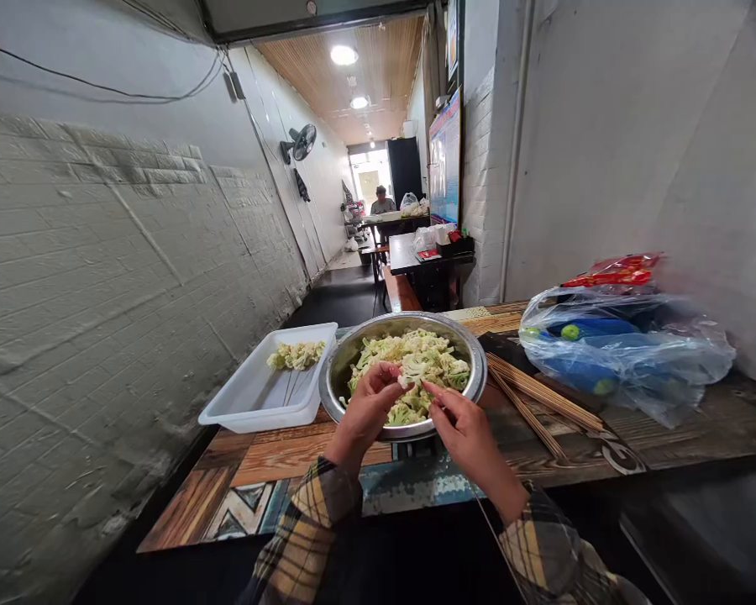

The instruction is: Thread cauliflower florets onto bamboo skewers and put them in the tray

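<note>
Over a wide steel bowl (333,388) heaped with cauliflower florets (378,353), both hands are close together. My left hand (366,412) pinches a small cauliflower floret (406,382) between thumb and fingertips. Just right of it, my right hand (463,428) is closed around a thin bamboo skewer (488,521), whose shaft runs down towards the lower edge of the view. The skewer's tip is near the floret; whether it has pierced it I cannot tell. Left of the bowl, a white plastic tray (252,399) holds skewered cauliflower (297,355) at its far end.
Loose bamboo skewers (542,399) lie right of the bowl on the patterned wooden table (290,458). Beyond them sits a clear plastic bag (636,353) with blue and green contents, a red packet (617,273) behind it. A person (383,202) sits far back at another table.
</note>
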The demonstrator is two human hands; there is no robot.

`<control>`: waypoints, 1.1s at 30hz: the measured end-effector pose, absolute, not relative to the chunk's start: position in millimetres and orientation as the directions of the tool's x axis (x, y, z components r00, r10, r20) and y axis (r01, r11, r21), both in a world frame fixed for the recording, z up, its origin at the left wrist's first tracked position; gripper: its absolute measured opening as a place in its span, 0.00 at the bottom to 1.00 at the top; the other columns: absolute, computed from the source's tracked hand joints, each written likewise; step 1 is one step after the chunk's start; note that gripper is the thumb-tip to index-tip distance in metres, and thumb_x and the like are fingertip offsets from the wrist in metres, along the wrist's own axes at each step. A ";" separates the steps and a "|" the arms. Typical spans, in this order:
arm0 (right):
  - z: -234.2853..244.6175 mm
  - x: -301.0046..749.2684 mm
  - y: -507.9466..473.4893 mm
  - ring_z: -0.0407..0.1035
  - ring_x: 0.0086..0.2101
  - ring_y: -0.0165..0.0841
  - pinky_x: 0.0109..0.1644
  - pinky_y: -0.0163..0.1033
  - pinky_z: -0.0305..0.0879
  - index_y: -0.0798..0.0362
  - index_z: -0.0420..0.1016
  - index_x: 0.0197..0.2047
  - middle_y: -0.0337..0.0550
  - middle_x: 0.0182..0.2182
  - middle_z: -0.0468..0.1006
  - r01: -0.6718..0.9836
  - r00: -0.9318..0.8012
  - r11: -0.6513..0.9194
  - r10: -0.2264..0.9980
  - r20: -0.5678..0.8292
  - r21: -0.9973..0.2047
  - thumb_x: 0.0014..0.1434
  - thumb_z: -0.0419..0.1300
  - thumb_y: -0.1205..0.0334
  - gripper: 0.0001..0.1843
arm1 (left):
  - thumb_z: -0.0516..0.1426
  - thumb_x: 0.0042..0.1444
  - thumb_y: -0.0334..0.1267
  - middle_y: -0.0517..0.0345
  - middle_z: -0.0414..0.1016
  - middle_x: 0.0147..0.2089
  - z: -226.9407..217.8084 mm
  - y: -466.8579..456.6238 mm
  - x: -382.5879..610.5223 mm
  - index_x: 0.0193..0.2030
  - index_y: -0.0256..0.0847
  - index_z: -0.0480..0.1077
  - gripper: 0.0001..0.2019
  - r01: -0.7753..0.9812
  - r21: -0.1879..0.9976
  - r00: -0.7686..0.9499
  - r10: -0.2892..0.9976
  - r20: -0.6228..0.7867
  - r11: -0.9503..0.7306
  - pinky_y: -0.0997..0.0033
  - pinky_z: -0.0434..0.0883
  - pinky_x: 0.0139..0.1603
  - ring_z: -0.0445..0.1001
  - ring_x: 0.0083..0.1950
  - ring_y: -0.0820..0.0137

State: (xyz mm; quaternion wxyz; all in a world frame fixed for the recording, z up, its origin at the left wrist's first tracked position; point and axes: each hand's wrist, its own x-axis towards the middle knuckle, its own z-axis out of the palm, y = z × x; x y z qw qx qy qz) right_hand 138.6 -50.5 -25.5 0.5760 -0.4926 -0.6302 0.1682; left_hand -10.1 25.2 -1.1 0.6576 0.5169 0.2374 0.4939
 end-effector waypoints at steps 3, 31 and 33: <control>-33.1 137.4 -48.8 0.74 0.44 0.39 0.51 0.45 0.69 0.52 0.76 0.53 0.49 0.45 0.80 0.436 0.163 0.451 0.811 0.561 -0.779 0.62 0.52 0.62 0.19 | 0.65 0.47 0.36 0.59 0.70 0.40 -1.1 25.4 -10.4 0.31 0.37 0.69 0.09 -0.414 0.910 0.401 0.902 0.159 0.023 0.77 0.68 0.40 0.69 0.36 0.78; -49.1 135.1 -57.2 0.74 0.37 0.37 0.44 0.42 0.70 0.51 0.79 0.48 0.44 0.38 0.81 0.285 0.195 0.358 0.887 0.419 -0.889 0.56 0.55 0.63 0.18 | 0.66 0.43 0.40 0.62 0.67 0.33 1.9 14.6 -7.7 0.43 0.38 0.72 0.19 -0.229 0.973 0.402 0.912 0.084 0.012 0.77 0.68 0.26 0.65 0.28 0.78; -50.0 136.0 -59.2 0.74 0.34 0.36 0.39 0.39 0.71 0.51 0.80 0.48 0.43 0.34 0.81 0.234 0.210 0.339 0.897 0.388 -0.911 0.56 0.56 0.62 0.18 | 0.66 0.43 0.40 0.62 0.67 0.32 3.7 10.5 -5.6 0.44 0.38 0.72 0.20 -0.220 0.975 0.402 0.912 0.078 0.014 0.77 0.68 0.25 0.65 0.28 0.78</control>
